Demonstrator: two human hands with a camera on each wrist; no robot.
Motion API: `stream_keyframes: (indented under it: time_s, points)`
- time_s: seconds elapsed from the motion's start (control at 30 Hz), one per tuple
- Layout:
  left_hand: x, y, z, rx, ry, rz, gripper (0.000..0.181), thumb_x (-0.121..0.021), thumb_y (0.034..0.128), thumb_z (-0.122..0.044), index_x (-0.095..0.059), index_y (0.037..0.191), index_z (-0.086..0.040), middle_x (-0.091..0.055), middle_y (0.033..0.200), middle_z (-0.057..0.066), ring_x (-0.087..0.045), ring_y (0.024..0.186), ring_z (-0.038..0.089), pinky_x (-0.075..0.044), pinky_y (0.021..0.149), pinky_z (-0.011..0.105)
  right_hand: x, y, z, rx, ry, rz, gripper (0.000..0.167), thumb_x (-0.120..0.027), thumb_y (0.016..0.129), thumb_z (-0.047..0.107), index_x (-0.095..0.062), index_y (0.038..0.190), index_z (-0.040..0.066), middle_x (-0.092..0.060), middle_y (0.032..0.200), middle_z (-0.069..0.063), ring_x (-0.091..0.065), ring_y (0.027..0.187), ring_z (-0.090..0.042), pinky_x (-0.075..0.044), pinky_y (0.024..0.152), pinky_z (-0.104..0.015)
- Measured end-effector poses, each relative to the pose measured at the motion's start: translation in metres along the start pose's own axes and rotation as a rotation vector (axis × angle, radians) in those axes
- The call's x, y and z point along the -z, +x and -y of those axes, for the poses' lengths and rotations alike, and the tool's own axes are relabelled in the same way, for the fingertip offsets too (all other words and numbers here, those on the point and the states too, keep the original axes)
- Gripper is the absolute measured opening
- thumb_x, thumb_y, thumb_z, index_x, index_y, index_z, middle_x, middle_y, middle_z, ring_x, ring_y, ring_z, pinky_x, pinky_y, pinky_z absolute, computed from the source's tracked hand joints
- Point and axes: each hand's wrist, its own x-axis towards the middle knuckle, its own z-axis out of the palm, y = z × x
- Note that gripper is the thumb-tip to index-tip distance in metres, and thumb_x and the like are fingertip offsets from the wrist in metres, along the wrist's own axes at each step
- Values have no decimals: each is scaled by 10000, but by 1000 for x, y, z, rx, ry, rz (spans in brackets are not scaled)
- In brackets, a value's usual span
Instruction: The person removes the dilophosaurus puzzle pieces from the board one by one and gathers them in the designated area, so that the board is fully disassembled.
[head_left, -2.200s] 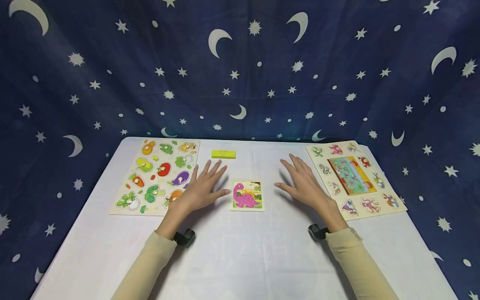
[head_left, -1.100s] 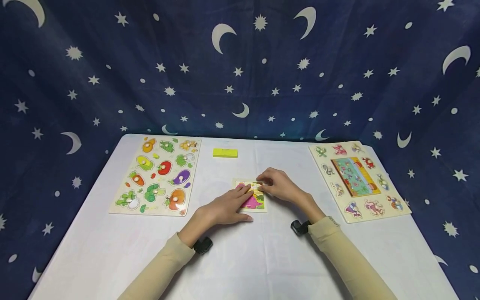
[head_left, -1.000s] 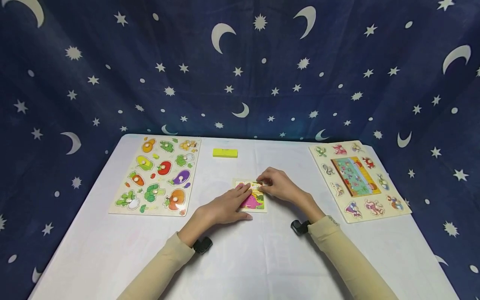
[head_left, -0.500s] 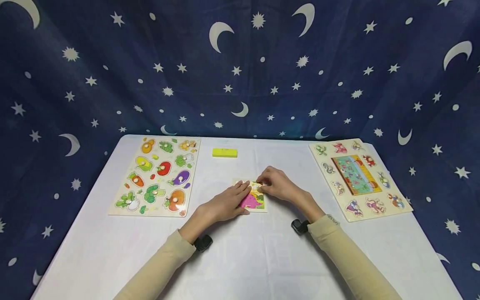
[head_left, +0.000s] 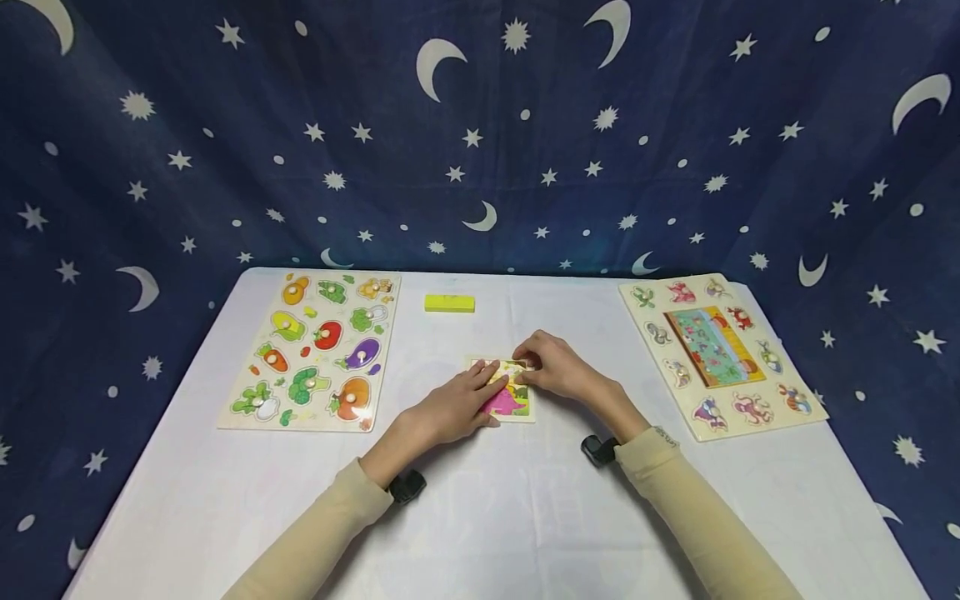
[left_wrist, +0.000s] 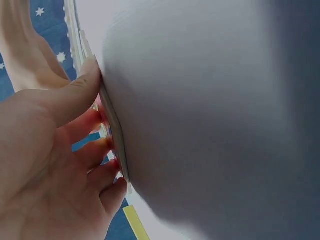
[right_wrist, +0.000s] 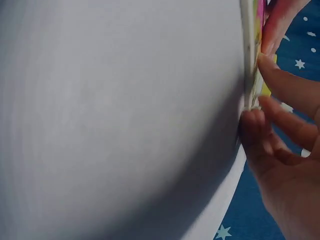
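A small square dinosaur jigsaw puzzle (head_left: pixel 508 405) in a pale wooden frame lies mid-table in the head view. My left hand (head_left: pixel 450 408) rests with extended fingers across its left part, hiding much of the pink dinosaur. In the left wrist view, that thumb (left_wrist: pixel 82 90) touches the frame's edge while the other fingers lie over its face. At the puzzle's upper right corner, my right hand (head_left: pixel 558 367) grips with curled fingers. The right wrist view has the thumb (right_wrist: pixel 270 62) and forefinger on the picture side, other fingertips by the edge. Whether a piece is lifted cannot be seen.
A knobbed vegetable puzzle board (head_left: pixel 318 418) lies at the left. Behind the dinosaur puzzle is a yellow box-shaped block (head_left: pixel 450 304). On the right, a sea-animal board (head_left: pixel 690 392) carries a rectangular picture. Starry blue cloth (head_left: pixel 480 100) hangs beyond the white table (head_left: pixel 480 533).
From apart on either side, both hands moved in onto the dinosaur puzzle, the left flat over it and the right at its upper right corner. Over the last second they barely shift.
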Motion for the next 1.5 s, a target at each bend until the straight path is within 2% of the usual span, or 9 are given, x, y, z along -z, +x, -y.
stream_keyframes:
  time_s: [0.23, 0.5, 0.77, 1.0, 1.17, 1.3, 1.5]
  points:
    - [3, 1, -2, -15, 6, 36, 700, -614, 1033, -375, -346, 1609, -81, -251, 1710, 64, -192, 1591, 305, -308, 1242, 481, 2, 0, -2, 50, -2, -7, 256, -829, 873, 112, -783, 1111, 29, -664, 960, -40, -583, 839, -137, -503, 778, -290]
    - [2, 2, -2, -28, -1, 20, 658, -604, 1041, -352, -382, 1589, -63, -248, 1710, 81, -200, 1589, 308, -321, 1234, 487, 0, 4, -3, 78, 13, -45, 206, -849, 845, 89, -772, 1026, 26, -660, 906, -39, -585, 800, -115, -504, 753, -271]
    - [3, 1, -4, -17, 10, 29, 637, -597, 1040, -363, -400, 1585, -99, -213, 1719, 66, -182, 1592, 306, -313, 1237, 489, 2, 8, -6, 48, 52, -25, 208, -846, 853, 102, -743, 1016, 24, -638, 894, -32, -570, 801, -107, -495, 759, -264]
    - [5, 1, -4, -41, -2, 16, 625, -605, 1039, -340, -410, 1579, -95, -237, 1711, 94, -214, 1581, 345, -334, 1224, 504, 5, 9, -5, 4, 92, 0, 225, -844, 855, 101, -713, 1018, 17, -611, 893, -36, -557, 805, -121, -481, 751, -254]
    - [6, 1, -4, -53, -5, 16, 634, -610, 1039, -330, -394, 1592, -107, -249, 1706, 104, -219, 1577, 356, -337, 1221, 506, 5, 9, -6, -36, 164, 12, 217, -810, 874, 63, -669, 1032, 14, -628, 870, -43, -567, 795, -131, -484, 733, -256]
    - [6, 1, -5, -48, -5, 25, 638, -611, 1039, -332, -390, 1595, -109, -247, 1708, 98, -208, 1582, 346, -322, 1229, 505, 5, 8, -8, -63, 210, -2, 149, -766, 916, 71, -677, 1031, 37, -655, 866, -41, -578, 791, -140, -486, 732, -264]
    - [3, 2, -4, -23, -14, 49, 653, -617, 1033, -350, -380, 1602, -135, -228, 1716, 65, -192, 1590, 315, -297, 1244, 496, 9, 5, -17, -136, 287, -39, 121, -731, 955, 109, -707, 1061, 55, -683, 911, -60, -596, 783, -157, -501, 642, -246]
